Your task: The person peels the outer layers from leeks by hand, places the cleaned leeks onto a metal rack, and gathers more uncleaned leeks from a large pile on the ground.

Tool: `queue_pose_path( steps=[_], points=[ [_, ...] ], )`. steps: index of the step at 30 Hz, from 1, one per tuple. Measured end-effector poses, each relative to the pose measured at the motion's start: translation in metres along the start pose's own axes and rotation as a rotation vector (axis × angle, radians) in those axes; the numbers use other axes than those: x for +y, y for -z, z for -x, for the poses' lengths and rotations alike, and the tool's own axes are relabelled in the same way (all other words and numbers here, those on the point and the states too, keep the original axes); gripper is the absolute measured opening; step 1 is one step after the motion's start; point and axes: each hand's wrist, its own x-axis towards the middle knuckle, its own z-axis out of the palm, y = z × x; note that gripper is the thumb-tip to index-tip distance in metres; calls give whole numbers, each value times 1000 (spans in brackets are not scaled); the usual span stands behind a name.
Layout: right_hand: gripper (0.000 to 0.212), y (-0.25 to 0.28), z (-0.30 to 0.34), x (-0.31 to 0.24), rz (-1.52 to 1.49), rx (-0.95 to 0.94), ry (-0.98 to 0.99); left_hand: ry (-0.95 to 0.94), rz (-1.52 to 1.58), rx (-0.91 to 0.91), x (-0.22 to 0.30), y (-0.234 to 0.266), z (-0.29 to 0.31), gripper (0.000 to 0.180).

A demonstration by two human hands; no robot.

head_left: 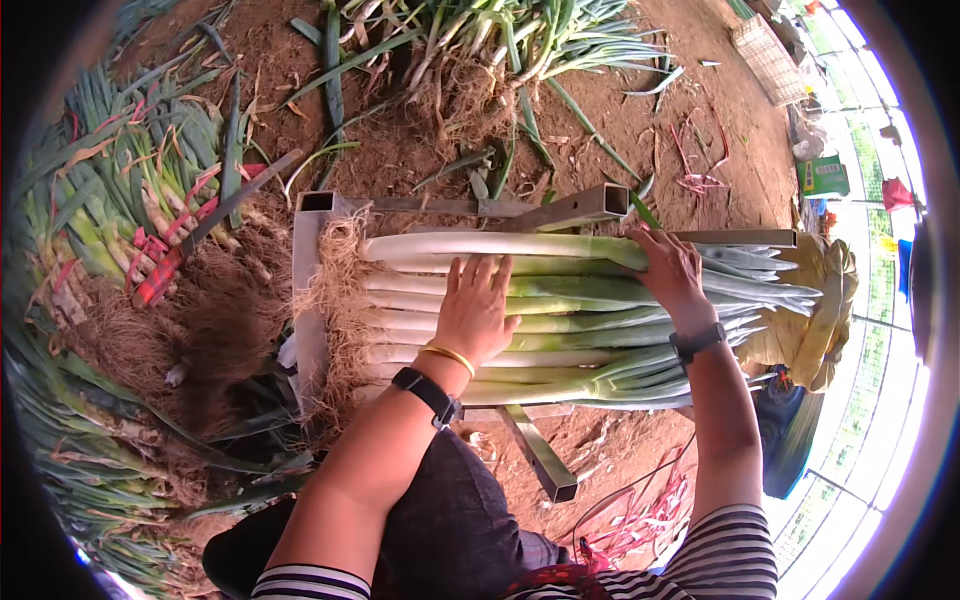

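Long green onions (410,325) lie side by side across a metal frame (310,350), their roots (340,270) to the left and leaves (740,310) to the right. On the white and pale green stalks rests my left hand (475,315), palm down with its fingers stretched out. My right hand (672,270) is bent over the outermost green onion (540,245) on the far side, where the stalk turns to leaf. Its fingers curl over that stalk, and their tips are partly hidden.
Piles of green onions lie at the left (110,200) and the far side (490,50). A long knife (235,210) with a red-wrapped handle rests on the left pile. Red ties (640,520) lie on the soil near my legs. A square metal bar (540,455) juts toward me.
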Motion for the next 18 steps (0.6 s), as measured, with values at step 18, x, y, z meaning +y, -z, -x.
queue_pose_path(
  steps=[18],
  points=[
    [49,10,-37,-50,-90,-386,-207,-13,-67,-37,4,12,-2,81]
  ],
)
